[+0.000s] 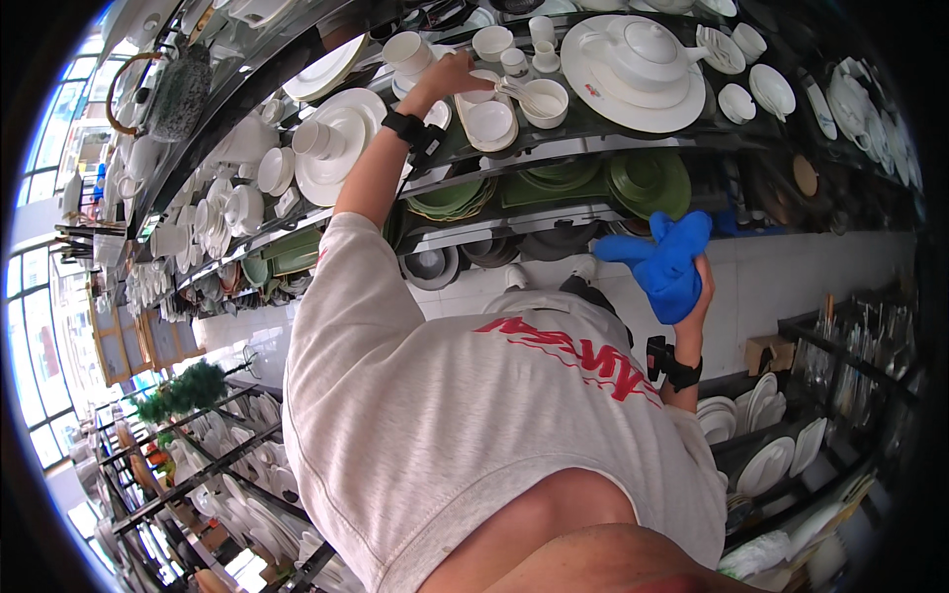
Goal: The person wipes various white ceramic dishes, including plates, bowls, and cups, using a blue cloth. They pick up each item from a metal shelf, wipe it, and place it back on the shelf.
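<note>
My left hand (448,75) reaches over the glass shelf, its fingers at the rim of a small white dish (478,83) and beside the handles of white spoons (519,95). Whether it grips anything is unclear. Those spoons rest in a white bowl (549,104). A white oblong tray (485,142) carrying a small round bowl (489,121) lies just below my fingers. Lower right, my right hand (704,293) holds a bunched blue cloth (663,267) in front of the shelving. To the left of my left hand stands a white cup (406,52).
A white teapot (645,52) sits on stacked plates (686,111) at the right. Green plates (652,184) fill the shelf below, with dark bowls (430,265) lower down. A rack of white dishes (767,465) stands at lower right, near a cardboard box (769,354).
</note>
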`<state>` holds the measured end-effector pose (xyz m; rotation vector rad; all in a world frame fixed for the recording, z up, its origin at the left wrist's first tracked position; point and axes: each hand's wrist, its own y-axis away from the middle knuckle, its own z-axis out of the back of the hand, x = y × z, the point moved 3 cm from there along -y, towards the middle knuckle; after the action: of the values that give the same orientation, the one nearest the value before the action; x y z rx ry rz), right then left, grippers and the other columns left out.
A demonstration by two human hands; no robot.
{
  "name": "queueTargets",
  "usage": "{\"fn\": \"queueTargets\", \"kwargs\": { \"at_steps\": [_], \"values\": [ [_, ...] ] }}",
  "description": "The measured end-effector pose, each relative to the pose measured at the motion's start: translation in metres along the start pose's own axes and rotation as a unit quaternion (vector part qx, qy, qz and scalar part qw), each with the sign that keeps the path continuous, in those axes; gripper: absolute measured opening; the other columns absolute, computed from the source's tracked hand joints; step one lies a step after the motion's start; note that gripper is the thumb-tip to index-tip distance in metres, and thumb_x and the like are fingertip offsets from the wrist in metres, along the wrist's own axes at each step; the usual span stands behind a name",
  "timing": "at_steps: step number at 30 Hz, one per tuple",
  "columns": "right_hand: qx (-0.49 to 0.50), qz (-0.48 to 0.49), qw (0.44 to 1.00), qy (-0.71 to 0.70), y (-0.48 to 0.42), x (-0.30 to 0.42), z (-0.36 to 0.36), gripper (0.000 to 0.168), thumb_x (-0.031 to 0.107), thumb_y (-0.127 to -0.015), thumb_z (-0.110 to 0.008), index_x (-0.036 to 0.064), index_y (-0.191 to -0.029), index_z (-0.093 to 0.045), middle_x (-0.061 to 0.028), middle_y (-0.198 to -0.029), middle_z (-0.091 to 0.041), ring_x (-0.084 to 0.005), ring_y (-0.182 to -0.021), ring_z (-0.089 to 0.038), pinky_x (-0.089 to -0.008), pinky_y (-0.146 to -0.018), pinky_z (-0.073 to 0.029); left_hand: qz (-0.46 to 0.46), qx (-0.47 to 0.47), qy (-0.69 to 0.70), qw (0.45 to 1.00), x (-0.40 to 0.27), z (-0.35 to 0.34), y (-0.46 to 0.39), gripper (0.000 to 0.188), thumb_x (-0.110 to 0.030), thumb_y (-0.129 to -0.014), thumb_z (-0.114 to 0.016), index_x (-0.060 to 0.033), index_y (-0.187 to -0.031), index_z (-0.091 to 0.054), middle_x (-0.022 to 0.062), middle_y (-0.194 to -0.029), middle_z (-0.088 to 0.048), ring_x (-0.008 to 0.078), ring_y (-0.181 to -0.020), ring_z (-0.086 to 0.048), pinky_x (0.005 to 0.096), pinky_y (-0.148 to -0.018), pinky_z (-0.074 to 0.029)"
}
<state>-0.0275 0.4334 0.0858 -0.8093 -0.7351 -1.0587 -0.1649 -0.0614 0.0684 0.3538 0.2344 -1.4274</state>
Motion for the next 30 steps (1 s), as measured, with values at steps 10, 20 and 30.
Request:
{"fn": "queueTargets", "kwargs": {
  "at_steps": [10, 20, 30],
  "values": [
    [0.01, 0.055, 0.998, 0.025, -0.004, 0.002, -0.006, 0.057, 0.013, -0.075, -0.07, -0.002, -0.126, -0.049, -0.02, -0.123, -0.055, -0.0339, -0.113, -0.054, -0.0386, -0.097, -0.04, -0.091, -0.113, -0.035, 0.989, 0.003, -0.017, 0.008, 0.064, -0.049, -0.063, -0.073, 0.0005, -0.1, -0.056, 0.0223, -0.096, -0.061, 0.0373, -0.092, -0.059, 0.0415, -0.08, -0.048],
    [0.002, -0.003, 1.0, -0.002, 0.004, -0.009, -0.004, 0.056, 0.012, -0.075, -0.07, -0.002, -0.125, -0.05, -0.0194, -0.121, -0.057, -0.0307, -0.112, -0.055, -0.0368, -0.097, -0.04, -0.032, -0.031, -0.037, 0.998, -0.033, 0.006, 0.067, 0.058, -0.052, -0.07, -0.07, -0.0007, -0.092, -0.056, 0.0219, -0.091, -0.061, 0.0363, -0.084, -0.061, 0.0432, -0.072, -0.05],
    [0.038, 0.04, 0.998, 0.019, -0.016, 0.001, -0.012, 0.056, 0.011, -0.074, -0.07, -0.001, -0.125, -0.05, -0.0191, -0.121, -0.056, -0.0317, -0.111, -0.056, -0.037, -0.096, -0.041, -0.034, -0.066, -0.078, 0.994, -0.048, -0.016, 0.088, 0.082, -0.067, -0.066, -0.064, 0.009, -0.093, -0.053, 0.0263, -0.093, -0.061, 0.038, -0.087, -0.062, 0.0402, -0.077, -0.05]
  ]
}}
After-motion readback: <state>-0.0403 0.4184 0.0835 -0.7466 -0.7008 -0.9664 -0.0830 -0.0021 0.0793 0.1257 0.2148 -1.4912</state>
